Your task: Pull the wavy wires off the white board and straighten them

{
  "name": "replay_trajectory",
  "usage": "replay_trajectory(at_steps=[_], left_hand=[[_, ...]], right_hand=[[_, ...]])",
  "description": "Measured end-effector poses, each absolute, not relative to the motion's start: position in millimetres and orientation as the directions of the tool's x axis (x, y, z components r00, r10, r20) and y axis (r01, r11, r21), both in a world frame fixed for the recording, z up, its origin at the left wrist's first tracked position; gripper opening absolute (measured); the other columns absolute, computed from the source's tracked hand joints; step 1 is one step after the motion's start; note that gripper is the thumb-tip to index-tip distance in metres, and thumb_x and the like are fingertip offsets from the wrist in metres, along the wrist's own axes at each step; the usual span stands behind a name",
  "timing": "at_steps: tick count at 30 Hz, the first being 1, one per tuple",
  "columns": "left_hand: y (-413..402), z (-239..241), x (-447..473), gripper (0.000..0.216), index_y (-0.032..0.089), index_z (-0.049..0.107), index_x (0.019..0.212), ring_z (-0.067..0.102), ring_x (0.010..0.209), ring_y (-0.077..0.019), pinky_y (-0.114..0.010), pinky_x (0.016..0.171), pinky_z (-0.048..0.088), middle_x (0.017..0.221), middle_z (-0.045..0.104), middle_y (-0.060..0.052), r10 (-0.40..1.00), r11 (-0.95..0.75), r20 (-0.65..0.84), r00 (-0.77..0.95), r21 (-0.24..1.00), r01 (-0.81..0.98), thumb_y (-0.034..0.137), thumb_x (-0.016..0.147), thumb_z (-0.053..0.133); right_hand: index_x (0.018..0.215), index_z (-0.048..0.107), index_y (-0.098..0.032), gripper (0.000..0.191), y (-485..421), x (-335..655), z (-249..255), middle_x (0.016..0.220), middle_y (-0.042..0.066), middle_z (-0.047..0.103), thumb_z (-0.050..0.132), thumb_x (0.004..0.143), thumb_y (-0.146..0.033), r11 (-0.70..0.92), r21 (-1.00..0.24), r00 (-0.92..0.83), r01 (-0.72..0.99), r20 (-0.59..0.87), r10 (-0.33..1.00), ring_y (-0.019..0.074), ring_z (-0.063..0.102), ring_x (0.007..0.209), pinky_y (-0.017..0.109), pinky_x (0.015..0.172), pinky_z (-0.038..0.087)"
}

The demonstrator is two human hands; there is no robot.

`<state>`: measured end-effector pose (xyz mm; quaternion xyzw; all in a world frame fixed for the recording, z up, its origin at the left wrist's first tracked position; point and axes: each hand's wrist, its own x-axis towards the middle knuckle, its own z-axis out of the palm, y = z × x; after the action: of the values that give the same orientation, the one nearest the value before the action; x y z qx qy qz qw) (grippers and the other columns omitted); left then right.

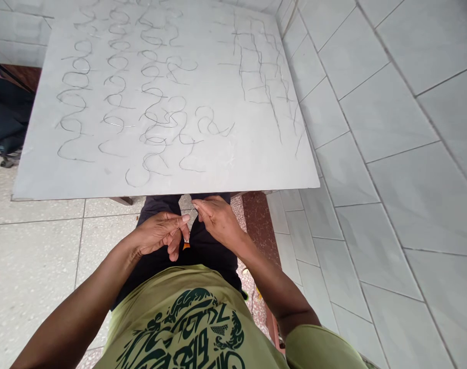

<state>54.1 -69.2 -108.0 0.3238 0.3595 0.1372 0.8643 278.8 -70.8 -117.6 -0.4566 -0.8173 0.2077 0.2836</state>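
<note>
In front of my lap, just below the table's near edge, both hands are pinched on a thin wire [190, 211], of which only a short stretch shows. My left hand [162, 233] grips it between thumb and forefinger, the other fingers curled below. Close on the right, my right hand [218, 218] pinches it with thumb and fingertips. Under the left fingers a small orange-tipped item [186, 246] peeks out; its kind cannot be made out. Many thin curled wires [154, 136] lie in rows on the white table [248, 169].
Straighter wires [262, 66] lie crossed on the table's right side. A tiled wall [371, 154] runs close along the right. At the left stands a dark chair-like object [6, 113] on the speckled floor [33, 246]. My legs are under the table edge.
</note>
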Motion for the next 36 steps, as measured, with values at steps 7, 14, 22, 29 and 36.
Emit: replay_trajectory(at_steps=[7,14,22,29,36], left_hand=[[-53,-97,57,0.069,0.009,0.076,0.083,0.076,0.065,-0.0267,-0.035,0.070,0.057,0.064,0.075,-0.017,0.513,0.612,-0.509,0.691,0.781,0.121,0.070,0.100,0.049],[-54,-110,60,0.061,0.011,0.072,0.071,0.071,0.050,-0.0241,-0.037,0.066,0.059,0.049,0.067,-0.010,0.451,0.705,-0.505,0.736,0.707,0.054,0.064,0.098,0.060],[-50,-106,56,0.041,0.013,0.075,0.090,0.067,0.051,-0.0179,-0.031,0.064,0.056,0.055,0.069,-0.005,0.613,0.605,-0.446,0.652,0.796,-0.025,0.053,0.097,0.068],[-48,-97,42,0.028,0.014,0.073,0.102,0.067,0.055,-0.0155,-0.030,0.070,0.056,0.058,0.069,-0.002,0.676,0.502,-0.336,0.655,0.861,-0.076,0.040,0.103,0.063],[-50,-97,32,0.021,0.015,0.070,0.098,0.064,0.053,-0.0159,-0.035,0.072,0.056,0.055,0.064,0.000,0.637,0.531,-0.237,0.734,0.824,-0.196,0.030,0.105,0.058]], right_hand=[[0.119,0.070,-0.015,0.029,-66,281,-114,0.091,0.008,0.077,0.043,0.108,-0.017,0.589,-0.500,-0.531,0.635,0.272,0.803,0.0198,0.069,0.084,0.037,0.100,0.049],[0.111,0.070,-0.015,0.029,-67,278,-116,0.087,0.006,0.076,0.041,0.109,-0.016,0.605,-0.478,-0.555,0.637,0.260,0.790,0.0189,0.067,0.081,0.035,0.098,0.048],[0.122,0.067,-0.011,0.029,-65,276,-111,0.102,0.012,0.078,0.045,0.110,-0.025,0.571,-0.494,-0.500,0.656,0.282,0.819,0.0224,0.069,0.091,0.039,0.098,0.049],[0.138,0.057,-0.007,0.044,-77,280,-101,0.100,0.012,0.073,0.055,0.106,-0.037,0.589,-0.465,-0.518,0.660,0.286,0.806,0.0269,0.065,0.099,0.048,0.106,0.048],[0.141,0.058,-0.013,0.040,-82,278,-93,0.137,0.019,0.063,0.055,0.106,-0.031,0.643,-0.415,-0.594,0.643,0.259,0.761,0.0323,0.054,0.132,0.055,0.115,0.044]])
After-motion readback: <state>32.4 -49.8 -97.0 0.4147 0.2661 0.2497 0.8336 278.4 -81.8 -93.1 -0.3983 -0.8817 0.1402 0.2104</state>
